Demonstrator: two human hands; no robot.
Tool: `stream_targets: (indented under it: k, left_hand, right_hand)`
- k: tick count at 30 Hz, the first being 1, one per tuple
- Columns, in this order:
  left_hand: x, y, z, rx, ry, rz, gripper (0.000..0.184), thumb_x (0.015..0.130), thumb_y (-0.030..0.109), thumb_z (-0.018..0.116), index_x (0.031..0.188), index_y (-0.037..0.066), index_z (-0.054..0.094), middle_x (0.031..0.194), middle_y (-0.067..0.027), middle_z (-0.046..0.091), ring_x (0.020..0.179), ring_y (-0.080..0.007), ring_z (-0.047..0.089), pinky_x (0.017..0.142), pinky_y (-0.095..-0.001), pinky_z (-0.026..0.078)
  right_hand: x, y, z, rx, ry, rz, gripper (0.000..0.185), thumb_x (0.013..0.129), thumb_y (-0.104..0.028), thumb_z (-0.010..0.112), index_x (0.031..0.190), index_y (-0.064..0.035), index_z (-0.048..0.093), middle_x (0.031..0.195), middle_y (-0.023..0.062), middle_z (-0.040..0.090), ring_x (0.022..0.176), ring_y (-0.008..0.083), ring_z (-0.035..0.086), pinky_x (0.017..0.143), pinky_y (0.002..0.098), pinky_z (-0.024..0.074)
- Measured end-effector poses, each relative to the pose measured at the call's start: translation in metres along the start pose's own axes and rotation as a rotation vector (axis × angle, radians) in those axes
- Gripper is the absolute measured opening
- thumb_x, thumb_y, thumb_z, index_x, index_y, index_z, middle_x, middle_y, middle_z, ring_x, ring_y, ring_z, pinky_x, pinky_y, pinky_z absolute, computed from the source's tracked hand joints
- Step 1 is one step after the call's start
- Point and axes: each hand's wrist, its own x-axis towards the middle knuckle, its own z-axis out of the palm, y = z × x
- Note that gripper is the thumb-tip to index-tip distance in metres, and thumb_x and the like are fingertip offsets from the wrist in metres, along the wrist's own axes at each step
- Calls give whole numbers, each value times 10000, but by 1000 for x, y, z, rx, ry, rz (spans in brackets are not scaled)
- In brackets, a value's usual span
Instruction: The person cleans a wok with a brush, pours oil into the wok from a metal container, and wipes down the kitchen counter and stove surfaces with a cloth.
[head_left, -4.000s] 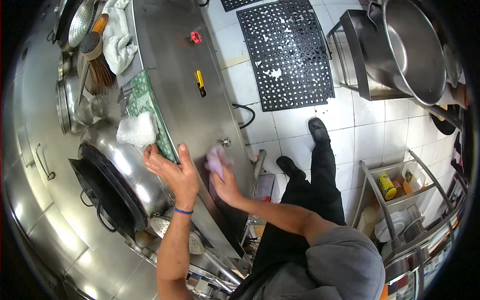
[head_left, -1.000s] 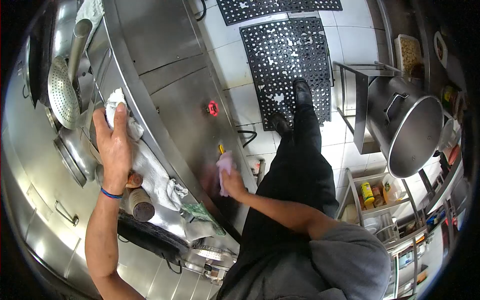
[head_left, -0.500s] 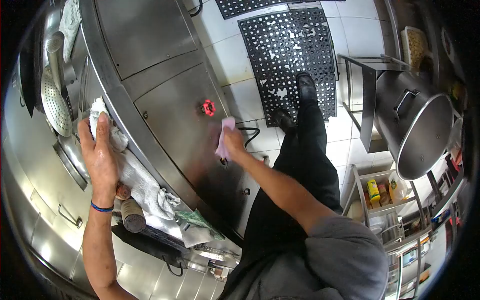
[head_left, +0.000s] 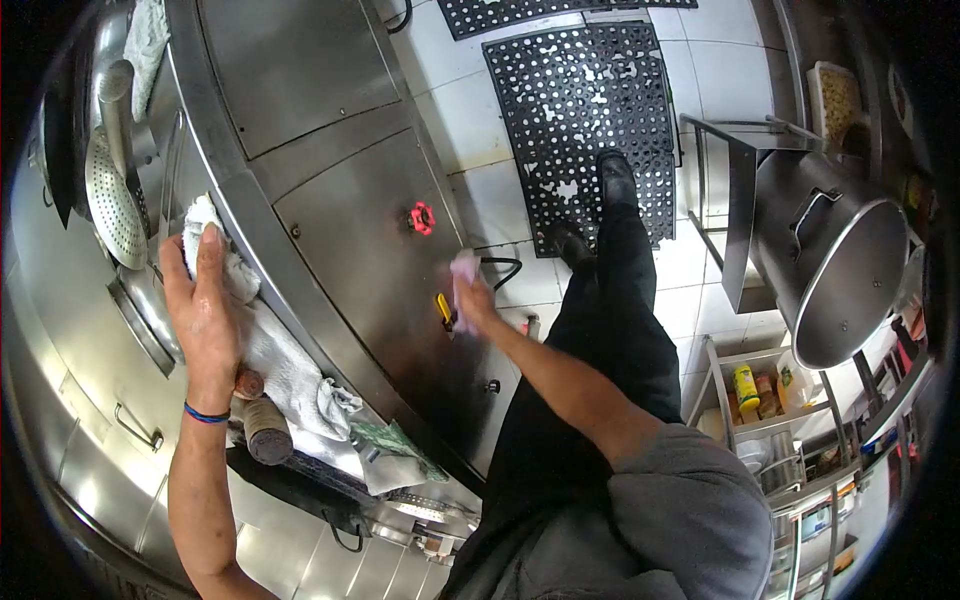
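A pink cloth (head_left: 465, 285) is gripped in my right hand (head_left: 477, 300), against the steel front panel (head_left: 365, 250). Just left of the cloth is a yellow-handled valve (head_left: 444, 308); a red valve knob (head_left: 421, 218) sits above it. My left hand (head_left: 205, 310) holds a white cloth (head_left: 203, 222) at the counter edge, thumb on top and the other fingers partly hidden. Below that hand, a larger white towel (head_left: 290, 365) lies along the counter beside a brush with a round wooden end (head_left: 267, 432).
Perforated ladles (head_left: 112, 200) and a dark wok (head_left: 295, 485) are at the left. A black perforated mat (head_left: 590, 120) lies on the tiled floor. At the right stand a large steel pot (head_left: 850, 270) and a rack (head_left: 785, 420) holding containers.
Over the last seconds the view has shifted along the counter, and my left hand has come onto the white cloth. Since half a second ago, the pink cloth has moved slightly down and right, uncovering the yellow handle.
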Motion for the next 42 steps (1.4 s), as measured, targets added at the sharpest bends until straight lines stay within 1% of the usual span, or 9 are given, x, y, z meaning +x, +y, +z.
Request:
stream_targets:
  k: [6,8,14,16,20,26,33,36,42]
  left_hand:
    - [0,-2,0,-19,4,31,395,994,364,558,1001,-29,522,923,-80,529,865,-167,454,822,-293,400]
    - [0,-6,0,19,12,53,402,993,372,556,1007,-28,521,932,-84,531,880,-175,464,849,-304,404]
    - [-1,-3,4,-30,49,-6,428,987,397,562,1007,-29,528,910,-83,527,859,-178,462,838,-321,411]
    - [0,-8,0,-76,-17,-113,439,983,405,566,1017,-31,533,915,-87,534,862,-182,466,840,-319,411]
    - [0,-8,-2,13,8,-25,440,979,401,569,1047,-33,544,961,-105,564,898,-192,491,863,-302,410]
    - [0,-8,-4,85,8,-4,437,979,396,567,1065,-32,544,976,-124,564,907,-194,502,873,-314,414]
    - [1,-11,-2,28,10,-4,424,981,384,577,1061,-31,552,960,-105,577,886,-179,507,843,-300,419]
    - [1,-7,-4,28,-3,-19,420,981,384,576,1050,-30,556,941,-99,570,878,-176,506,839,-300,419]
    - [1,-12,-2,-22,15,-30,401,979,370,580,1046,-24,547,914,-101,559,856,-181,510,827,-308,425]
  right_hand:
    - [-4,41,17,-49,110,-152,597,997,-512,453,1313,-11,527,1133,139,608,1018,238,586,892,393,472]
    - [-108,2,-9,162,-282,14,708,1016,-437,412,1535,-25,165,1548,199,270,1443,331,247,1164,380,232]
    - [-54,27,1,108,-137,114,627,987,-583,411,1231,-18,531,931,75,611,834,175,583,759,355,500]
    - [-19,-33,-18,22,28,81,685,972,-617,407,1185,15,564,898,102,642,819,199,599,754,385,500]
    - [-10,57,10,-41,63,-173,688,973,-557,446,1408,-35,338,1261,156,473,1078,276,513,858,403,496]
    - [-142,-14,1,192,-176,284,747,985,-544,442,1482,-6,295,1368,152,484,1261,239,447,1040,373,394]
    - [18,14,-8,-20,-27,-107,746,986,-527,445,1431,58,321,1314,177,506,1128,269,519,952,385,446]
    - [-33,65,17,-116,216,-536,600,1001,-435,480,1428,-35,347,1056,101,573,885,144,532,707,339,486]
    - [-45,51,-11,531,-1,456,391,1002,-441,480,1226,-123,525,927,25,543,746,101,474,579,304,446]
